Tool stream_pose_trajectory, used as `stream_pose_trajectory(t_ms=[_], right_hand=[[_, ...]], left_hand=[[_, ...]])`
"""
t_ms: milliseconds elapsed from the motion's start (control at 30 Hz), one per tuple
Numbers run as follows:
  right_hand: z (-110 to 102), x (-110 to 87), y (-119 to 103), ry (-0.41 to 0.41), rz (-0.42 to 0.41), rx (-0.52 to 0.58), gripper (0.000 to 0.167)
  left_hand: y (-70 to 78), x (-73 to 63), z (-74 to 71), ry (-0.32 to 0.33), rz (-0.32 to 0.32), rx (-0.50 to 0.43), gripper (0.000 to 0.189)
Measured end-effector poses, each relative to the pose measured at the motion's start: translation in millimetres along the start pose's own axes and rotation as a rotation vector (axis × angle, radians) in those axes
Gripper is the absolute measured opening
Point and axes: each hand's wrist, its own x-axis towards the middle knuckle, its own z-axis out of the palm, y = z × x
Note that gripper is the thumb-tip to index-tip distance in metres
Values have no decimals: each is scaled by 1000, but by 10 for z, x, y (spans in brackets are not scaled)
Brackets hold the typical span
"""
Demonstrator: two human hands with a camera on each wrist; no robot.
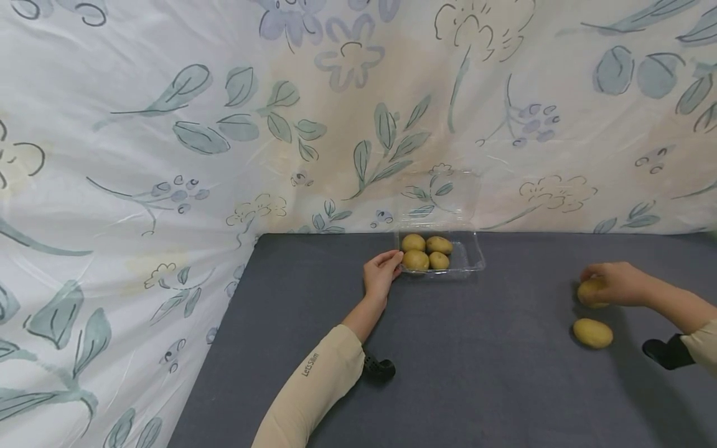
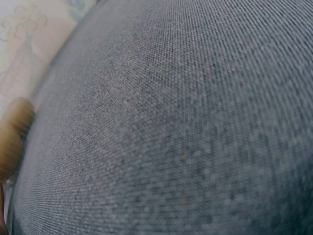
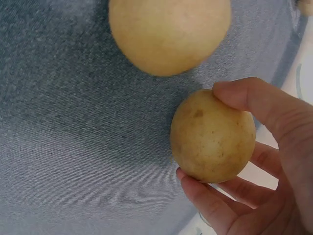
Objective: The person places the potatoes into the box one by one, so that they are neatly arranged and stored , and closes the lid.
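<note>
Potato (image 3: 212,139) gripped by the right hand (image 1: 622,284), well to the right of the clear box (image 1: 459,256) and forward of its front edge, on the side away from the raised lid (image 1: 439,196). Held with the thumb against one side and fingertips against the other; too close to the desk (image 1: 504,373) to tell whether lifted or touching. Most telling relation, as a judgement: from that hand to the box, leftward and somewhat back, with the left hand (image 1: 381,272) far nearer to it, at the front-left corner, seemingly pinching the wall between thumb and fingers. As for the gripped potato, looks almost round in the right wrist view, hard to read for a long axis, with no end plainly pointing toward the box. Easier to judge on the loose potato (image 1: 592,333), just forward of the gripped one and nearer the right hand than the left: long axis roughly along the line of the box's front edge, left end angled slightly back toward the box. Inside the box, four potatoes (image 1: 416,261) in two rows of two, gathered toward its left end, the back-right one lengthwise along that same line.
</note>
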Motion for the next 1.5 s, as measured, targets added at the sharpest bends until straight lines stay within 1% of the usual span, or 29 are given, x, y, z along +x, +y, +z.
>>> stream_pose_trajectory(t_ms=[167, 367, 467, 700, 900, 1000, 1100, 1133, 1233, 1333, 1367, 1500], right_hand=[[-38, 21, -60, 3, -26, 19, 42], [-100, 85, -154, -14, -16, 36, 44], [-133, 127, -223, -17, -32, 53, 43], [-201, 254, -475, 63, -134, 63, 37], [-299, 370, -720, 78, -201, 60, 36], [-348, 429, -836, 106, -227, 51, 36], [-393, 485, -928, 126, -240, 47, 35], [-404, 503, -954, 132, -243, 46, 36], [-432, 548, -1019, 139, -251, 43, 37], [-447, 588, -1069, 137, -258, 36, 38], [-454, 600, -1088, 137, -260, 35, 38], [-484, 635, -1169, 139, -261, 34, 38]], left_hand=[[-7, 0, -7, 4, -6, -2, 21], [1, -6, -13, 0, 8, -5, 24], [12, -13, -10, -3, 7, -7, 23], [23, -10, -4, 1, 1, -12, 22], [13, -1, -7, 9, -13, -6, 20], [8, 5, -4, 13, -12, -5, 19], [16, 3, -1, 12, -8, -11, 21], [58, -26, 1, 10, -12, -8, 22], [70, -32, 1, 10, -5, -9, 23], [116, -51, -11, 5, -17, -10, 23], [89, -27, -15, 3, -16, -13, 23], [109, -31, -24, -17, -25, -8, 24]])
